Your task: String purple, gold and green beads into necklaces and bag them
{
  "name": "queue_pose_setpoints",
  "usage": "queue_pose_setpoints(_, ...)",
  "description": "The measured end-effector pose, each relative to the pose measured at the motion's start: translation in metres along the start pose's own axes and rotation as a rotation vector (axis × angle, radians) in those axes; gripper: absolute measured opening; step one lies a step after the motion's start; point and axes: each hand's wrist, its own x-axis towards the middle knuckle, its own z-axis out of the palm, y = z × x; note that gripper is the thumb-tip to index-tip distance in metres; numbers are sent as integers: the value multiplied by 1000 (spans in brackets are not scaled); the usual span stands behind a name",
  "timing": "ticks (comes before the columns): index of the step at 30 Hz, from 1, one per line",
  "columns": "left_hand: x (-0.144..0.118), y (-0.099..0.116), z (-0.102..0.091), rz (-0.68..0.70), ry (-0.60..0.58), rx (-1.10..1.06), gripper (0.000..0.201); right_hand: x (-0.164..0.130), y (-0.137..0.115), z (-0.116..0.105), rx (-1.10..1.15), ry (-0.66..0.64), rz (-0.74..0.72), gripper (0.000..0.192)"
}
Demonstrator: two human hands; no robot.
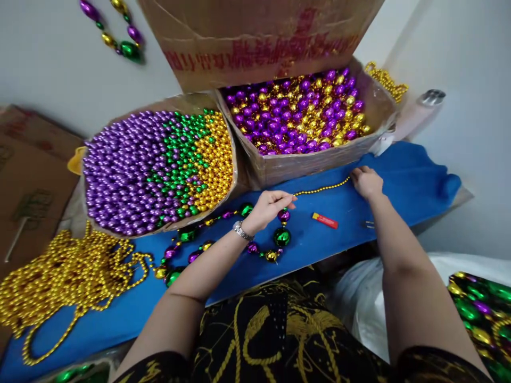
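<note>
My left hand (268, 207), with a watch on the wrist, pinches one end of a thin gold bead strand (322, 188) where it meets a chain of large purple, green and gold beads (223, 234). My right hand (366, 181) holds the strand's other end, so it runs taut between both hands just above the blue cloth (403, 183).
A round box of purple, green and gold beads (157, 167) and a cardboard box of purple and gold beads (299, 109) stand behind. A pile of gold strands (67, 276) lies left, a red lighter (324, 219) on the cloth, finished necklaces (481, 314) at right.
</note>
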Motion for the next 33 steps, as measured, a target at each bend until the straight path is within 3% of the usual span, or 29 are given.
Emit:
queue_pose_setpoints(10,-5,27,-8,104,33,159,36,6,16,11,41,-22,-182,37)
queue_pose_setpoints(17,-2,41,-10,50,-16,-55,30,5,9,10,67,5,-64,45)
queue_pose_setpoints(24,-5,49,-14,101,-22,63,32,7,20,-7,91,-83,-64,38)
queue_pose_setpoints(33,-7,49,-4,-55,-14,24,32,2,17,-9,106,-143,-160,36)
